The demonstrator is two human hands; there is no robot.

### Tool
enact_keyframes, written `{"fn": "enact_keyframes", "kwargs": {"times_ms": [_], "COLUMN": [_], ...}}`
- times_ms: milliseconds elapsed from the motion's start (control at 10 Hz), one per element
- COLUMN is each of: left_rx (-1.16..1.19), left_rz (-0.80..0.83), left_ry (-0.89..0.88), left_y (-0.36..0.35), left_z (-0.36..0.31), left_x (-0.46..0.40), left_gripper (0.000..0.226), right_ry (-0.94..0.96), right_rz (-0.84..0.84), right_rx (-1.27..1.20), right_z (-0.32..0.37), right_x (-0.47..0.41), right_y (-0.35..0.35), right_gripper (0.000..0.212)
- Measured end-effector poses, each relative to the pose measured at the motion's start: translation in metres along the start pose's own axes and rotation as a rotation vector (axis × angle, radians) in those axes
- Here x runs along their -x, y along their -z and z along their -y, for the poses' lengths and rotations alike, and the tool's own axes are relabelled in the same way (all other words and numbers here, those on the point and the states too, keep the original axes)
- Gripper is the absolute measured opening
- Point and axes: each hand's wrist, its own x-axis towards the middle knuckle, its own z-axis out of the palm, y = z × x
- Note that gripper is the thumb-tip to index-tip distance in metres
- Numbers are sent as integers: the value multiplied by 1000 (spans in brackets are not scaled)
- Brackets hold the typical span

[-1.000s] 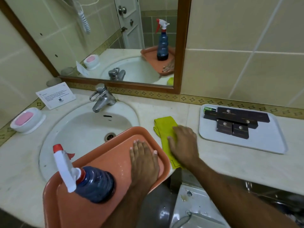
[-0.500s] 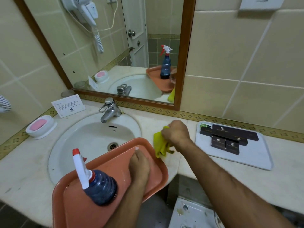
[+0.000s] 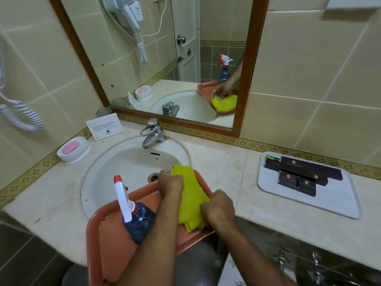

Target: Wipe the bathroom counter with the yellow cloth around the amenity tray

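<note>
The yellow cloth (image 3: 190, 195) lies stretched over the far right corner of the orange tray (image 3: 111, 240), which rests across the front of the sink. My left hand (image 3: 170, 185) grips the cloth's far end. My right hand (image 3: 219, 210) grips its near end at the tray's right edge. The white amenity tray (image 3: 334, 201) with dark boxes (image 3: 299, 174) sits on the beige counter (image 3: 218, 162) to the right, apart from both hands.
A blue spray bottle (image 3: 136, 217) with a white and red trigger stands on the orange tray, left of my left arm. The sink basin (image 3: 123, 162), faucet (image 3: 153, 134), pink soap dish (image 3: 73, 149) and a card (image 3: 104, 125) lie to the left. A mirror hangs behind.
My right hand carried the yellow cloth off the counter and left onto the orange tray. My left hand lifted from the tray floor and took hold of the cloth's far end.
</note>
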Motion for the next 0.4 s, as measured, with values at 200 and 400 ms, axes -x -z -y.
{"fn": "enact_keyframes", "kwargs": {"times_ms": [200,400], "left_rx": [-816,-1057], "left_rz": [-157,-72], "left_ry": [-200,-744], "left_y": [-6,-36], "left_z": [22,-2], "left_x": [28,74], "left_gripper": [41,53], "right_ry": [186,323], "right_rz": [-14,-166], "right_rx": [397,560], "right_z": [-14,-40], "right_x": [2,-7], "right_y": [-10,70], "right_gripper": [27,29]}}
